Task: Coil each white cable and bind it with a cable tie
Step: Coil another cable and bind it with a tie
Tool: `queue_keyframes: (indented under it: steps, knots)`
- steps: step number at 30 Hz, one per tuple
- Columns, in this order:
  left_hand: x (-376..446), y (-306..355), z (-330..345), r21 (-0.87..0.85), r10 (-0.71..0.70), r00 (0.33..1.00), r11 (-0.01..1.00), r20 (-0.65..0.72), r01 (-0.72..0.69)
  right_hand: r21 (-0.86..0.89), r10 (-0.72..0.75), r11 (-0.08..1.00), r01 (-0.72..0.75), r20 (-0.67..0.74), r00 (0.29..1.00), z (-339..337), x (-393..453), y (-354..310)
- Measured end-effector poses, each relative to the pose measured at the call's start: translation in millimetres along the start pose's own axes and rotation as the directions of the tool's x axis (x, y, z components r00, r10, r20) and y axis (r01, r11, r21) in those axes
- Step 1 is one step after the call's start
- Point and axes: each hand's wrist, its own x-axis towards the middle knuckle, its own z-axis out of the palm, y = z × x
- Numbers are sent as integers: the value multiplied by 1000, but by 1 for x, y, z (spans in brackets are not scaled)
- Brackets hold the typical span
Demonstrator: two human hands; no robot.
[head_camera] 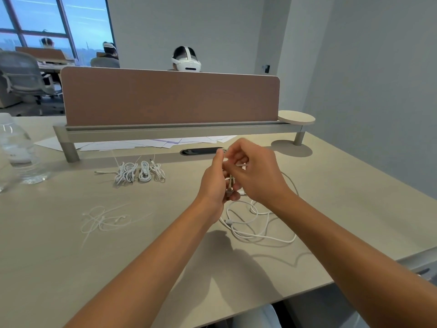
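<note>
**Coil in hand, tie being fitted**

While both hands are raised above the desk (331, 176), I read this as the binding step on one white cable. The left hand (214, 183) has its fingers curled round a small gathered bundle of cable (230, 179), holding the loops upright and together so they cannot spring apart. The right hand (256, 171) sits just beside it, fingers bent inward and pinching what looks like a thin cable tie (241, 165) at the top of the bundle. I judge it is placed there to thread or pull the tie; the tie itself is too thin to confirm.

Below and to the right of the fingers, loose cable (260, 233) lies in open loops on the desk. Whether it is the tail of the held bundle or a separate cable, I cannot tell; the run is covered by the right wrist.

To the left of the fingers and farther from me, four finished coils (139, 172) lie in a row, well apart from the work. Nearer and left, spare cable ties (104, 218) lie in a tangle, kept within reach.

Hidden: the right fingertips, the tie's head, and how many loops the bundle holds. A water bottle (17, 150) is cut off at the left edge.
</note>
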Motion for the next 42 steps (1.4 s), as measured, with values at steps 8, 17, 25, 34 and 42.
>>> queue_keyframes:
  steps: [8,17,25,34,42]
  knots:
    - [2,-3,2,-14,-33,998,999,-61,33,-23,26,999,-24,84,996,-2,-7,2]
    - [18,16,-17,-301,100,985,943,-142,-139,142,358,919,-367,85,930,-3,-50,8]
    - [9,19,-16,-492,117,993,864,-13,-108,190,362,909,-370,78,929,-5,-59,-1]
    - [1,17,-10,-294,205,978,937,25,-189,-112,329,938,-328,-14,944,-21,-45,-12]
    - [-7,14,-8,35,240,970,970,42,-241,-179,257,952,-249,21,966,-32,-30,-29]
